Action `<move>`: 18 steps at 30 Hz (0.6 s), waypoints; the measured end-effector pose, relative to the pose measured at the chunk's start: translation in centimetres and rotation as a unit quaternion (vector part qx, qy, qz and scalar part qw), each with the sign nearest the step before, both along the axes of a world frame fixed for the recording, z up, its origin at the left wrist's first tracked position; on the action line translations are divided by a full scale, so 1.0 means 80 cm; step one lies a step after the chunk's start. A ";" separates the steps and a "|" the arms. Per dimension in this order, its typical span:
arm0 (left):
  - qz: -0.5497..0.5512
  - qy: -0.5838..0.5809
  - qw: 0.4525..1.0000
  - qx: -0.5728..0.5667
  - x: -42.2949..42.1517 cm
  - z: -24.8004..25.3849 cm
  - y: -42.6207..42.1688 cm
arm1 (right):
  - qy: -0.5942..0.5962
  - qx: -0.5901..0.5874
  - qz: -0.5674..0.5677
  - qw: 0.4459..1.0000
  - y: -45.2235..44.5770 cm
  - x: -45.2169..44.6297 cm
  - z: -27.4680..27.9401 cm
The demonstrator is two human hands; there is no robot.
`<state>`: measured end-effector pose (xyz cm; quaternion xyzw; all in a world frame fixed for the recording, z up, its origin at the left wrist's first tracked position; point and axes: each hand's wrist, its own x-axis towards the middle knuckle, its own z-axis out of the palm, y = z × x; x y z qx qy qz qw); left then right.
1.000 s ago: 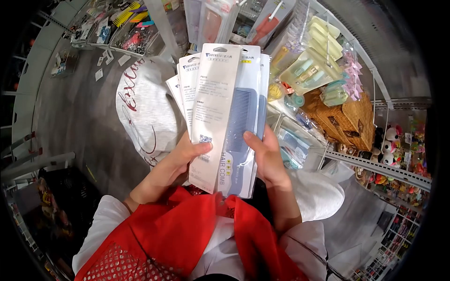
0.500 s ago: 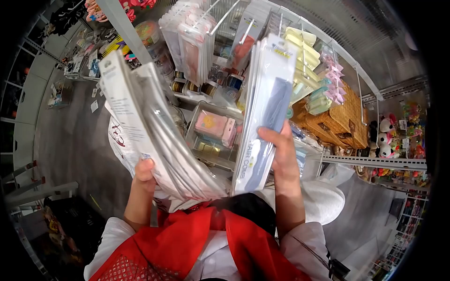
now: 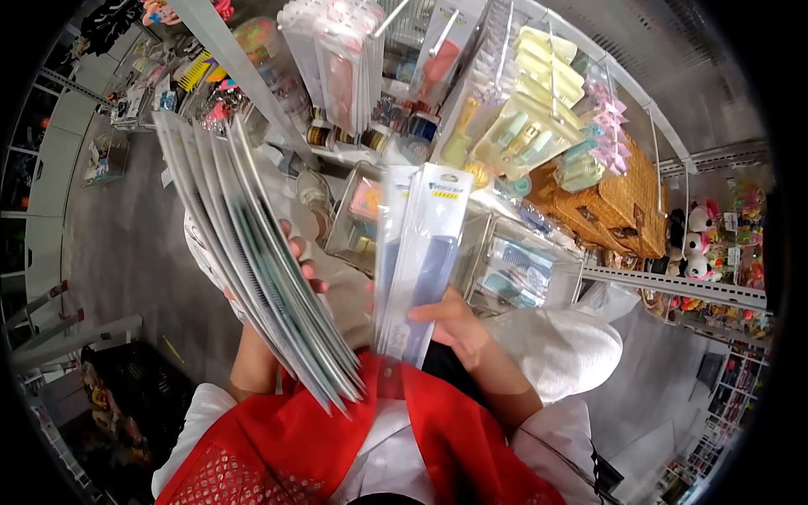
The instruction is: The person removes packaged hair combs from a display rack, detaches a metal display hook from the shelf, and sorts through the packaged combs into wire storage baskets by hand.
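My left hand point(image 3: 305, 263) is wrapped round a thick stack of packaged combs point(image 3: 240, 252). The packs fan out and are seen nearly edge-on, with teeth showing through the clear plastic; my palm is hidden behind them. In my right hand point(image 3: 459, 324) are a few more packaged hair combs point(image 3: 433, 231), white cards with a blue comb under plastic. The thumb lies across the front pack, and these packs stand upright in front of my chest, a little apart from the left stack.
Ahead, rack hooks carry packs with pink brushes point(image 3: 341, 76) and pale yellow packs point(image 3: 530, 126). Below are a clear bin with blue combs point(image 3: 515, 271) and another bin point(image 3: 343, 225) with small boxes. A woven basket point(image 3: 619, 210) stands at right. A metal upright point(image 3: 244, 80) rises at left.
My right hand has come down and inward, away from the hooks, with its packs. The left stack has turned edge-on and fanned. The clear bin at right now shows more fully.
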<state>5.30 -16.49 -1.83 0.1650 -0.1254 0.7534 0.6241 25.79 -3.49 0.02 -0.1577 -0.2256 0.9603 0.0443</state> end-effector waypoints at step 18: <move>-0.072 0.056 0.993 -0.080 0.020 -0.027 -0.004 | -0.030 0.223 0.067 0.972 -0.016 -0.007 0.024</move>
